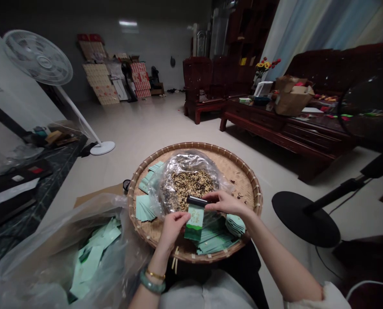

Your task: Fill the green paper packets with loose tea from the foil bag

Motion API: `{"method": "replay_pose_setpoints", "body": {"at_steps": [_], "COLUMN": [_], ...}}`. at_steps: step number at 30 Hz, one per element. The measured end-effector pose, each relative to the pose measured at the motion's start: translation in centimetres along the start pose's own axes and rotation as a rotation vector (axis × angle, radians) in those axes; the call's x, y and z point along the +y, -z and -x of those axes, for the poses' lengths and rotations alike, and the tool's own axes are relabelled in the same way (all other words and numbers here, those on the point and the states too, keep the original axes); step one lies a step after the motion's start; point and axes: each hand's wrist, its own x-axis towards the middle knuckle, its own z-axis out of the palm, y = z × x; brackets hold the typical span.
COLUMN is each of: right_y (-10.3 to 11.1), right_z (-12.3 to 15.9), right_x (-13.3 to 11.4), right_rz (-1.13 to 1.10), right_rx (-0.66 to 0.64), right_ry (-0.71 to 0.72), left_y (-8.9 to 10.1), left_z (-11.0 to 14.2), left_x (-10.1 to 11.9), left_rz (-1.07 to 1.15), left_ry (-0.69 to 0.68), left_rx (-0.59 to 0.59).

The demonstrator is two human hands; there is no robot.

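Observation:
My left hand (171,229) pinches a pale green and white sachet (194,222) upright by its side, with dried flecks visible through its upper part. My right hand (225,202) grips a small black bar-shaped object (197,200) across the sachet's top edge. Under my hands lies a round woven bamboo tray (243,182). A clear plastic bag of dried, tea-like flakes (189,189) sits on it, beside a stack of pale green sachets (145,208). More sachets (214,237) lie below my hands.
To the left, an open clear plastic bag (91,257) holds more green sachets. Beyond it is a dark counter (50,182) with clutter. A standing fan's black round base (305,219) is at right. Dark wooden furniture stands ahead.

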Motion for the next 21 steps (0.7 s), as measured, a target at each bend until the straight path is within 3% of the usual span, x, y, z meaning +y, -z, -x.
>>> {"method": "replay_pose_setpoints", "body": {"at_steps": [8, 16, 21], "right_y": [-0.9, 0.3, -0.2], "right_z": [-0.8, -0.4, -0.3], "right_x": [0.3, 1.3, 0.5], "right_rz": [0.035, -0.065, 0.012], "right_rx": [0.062, 0.017, 0.004], "right_ry": [-0.001, -0.041, -0.015], "left_y": [0.2, 0.6, 0.6], "left_z": [0.0, -0.2, -0.2], "left_x": [-0.1, -0.1, 0.2], "left_rz": [-0.012, -0.14, -0.211], "left_ry": [-0.02, -0.095, -0.132], "left_rx": [-0.004, 0.011, 0.021]}}
